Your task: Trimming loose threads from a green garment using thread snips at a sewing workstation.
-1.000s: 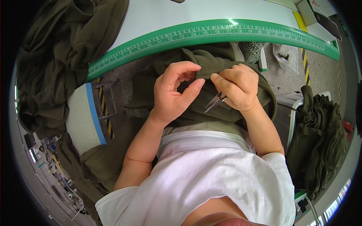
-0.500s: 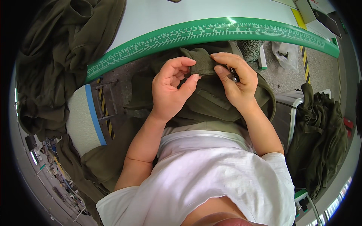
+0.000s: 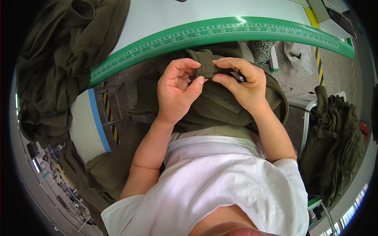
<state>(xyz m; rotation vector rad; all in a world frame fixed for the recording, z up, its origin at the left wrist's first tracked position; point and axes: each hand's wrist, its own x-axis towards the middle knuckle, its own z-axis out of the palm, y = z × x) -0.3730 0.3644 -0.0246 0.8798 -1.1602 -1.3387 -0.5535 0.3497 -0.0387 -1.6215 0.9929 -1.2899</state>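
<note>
A dark olive fabric garment [image 3: 220,100] lies across my lap, and its thick folded edge [image 3: 205,65] is raised between my two hands. My left hand [image 3: 177,90] pinches the left end of that edge between thumb and fingertips. Close beside it, my right hand [image 3: 248,84] grips the other end with thumb and forefinger. A small shiny metal tool [image 3: 238,75] is tucked within the curled fingers of my right hand; most of it is hidden, so its kind does not show.
A green table edge with ruler markings [image 3: 220,29] curves beyond my hands, bordering a white tabletop [image 3: 204,10]. More olive garments are heaped at the left [image 3: 67,51] and over a rail at the right [image 3: 330,145]. A blue-edged pale panel [image 3: 84,122] stands at left.
My right hand has shifted left along the fabric edge, nearer my left hand, and the metal tool in it has turned slightly. My left hand has moved slightly left.
</note>
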